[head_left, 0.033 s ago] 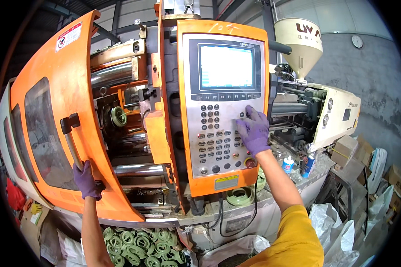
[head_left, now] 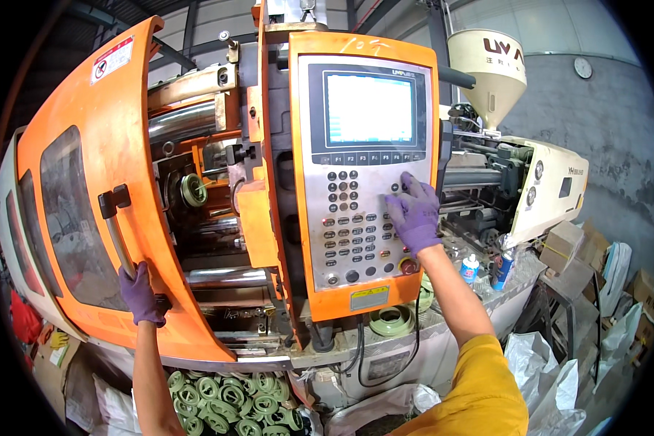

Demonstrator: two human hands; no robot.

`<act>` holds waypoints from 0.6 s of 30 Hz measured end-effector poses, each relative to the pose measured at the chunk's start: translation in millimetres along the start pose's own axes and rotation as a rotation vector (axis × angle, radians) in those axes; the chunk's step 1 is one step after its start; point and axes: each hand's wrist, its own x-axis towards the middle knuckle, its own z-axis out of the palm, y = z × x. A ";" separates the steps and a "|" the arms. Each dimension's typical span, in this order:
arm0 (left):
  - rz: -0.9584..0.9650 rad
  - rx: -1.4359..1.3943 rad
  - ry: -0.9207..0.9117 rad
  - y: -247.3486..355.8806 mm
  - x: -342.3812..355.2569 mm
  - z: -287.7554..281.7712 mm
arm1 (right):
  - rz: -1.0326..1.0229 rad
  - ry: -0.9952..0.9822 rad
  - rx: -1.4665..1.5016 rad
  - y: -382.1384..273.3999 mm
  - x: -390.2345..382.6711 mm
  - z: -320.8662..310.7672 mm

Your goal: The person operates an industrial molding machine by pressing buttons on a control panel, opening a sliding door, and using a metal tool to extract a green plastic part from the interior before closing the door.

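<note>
The left grip (head_left: 142, 294), a purple-gloved hand, is curled around the lower part of a long metal bar handle with black end mounts (head_left: 118, 238); the bar's upper length rises above the fist along the curved orange machine door with dark windows (head_left: 127, 94). The right grip (head_left: 413, 212), also purple-gloved, is unclenched and grasps nothing, fingers spread over the right side of the grey, orange-framed control panel (head_left: 374, 200), below its bright rectangular screen (head_left: 370, 109). Whether a fingertip presses a button cannot be told. Between handle and panel, a round green part (head_left: 194, 190) sits inside the machine.
</note>
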 end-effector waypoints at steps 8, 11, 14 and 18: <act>0.020 0.010 0.000 1.0 -1.9 0.5 | -0.016 -0.007 0.039 2.0 -0.5 -0.2; 0.037 -0.006 0.005 -0.5 -1.3 1.0 | -0.014 -0.006 0.031 0.5 -0.8 -0.6; 0.028 0.009 0.002 0.3 -1.0 -0.2 | -0.025 -0.020 0.013 -2.0 0.7 -3.6; 0.027 0.023 -0.005 0.5 -2.3 0.2 | -0.017 -0.041 0.007 -1.4 1.0 -5.4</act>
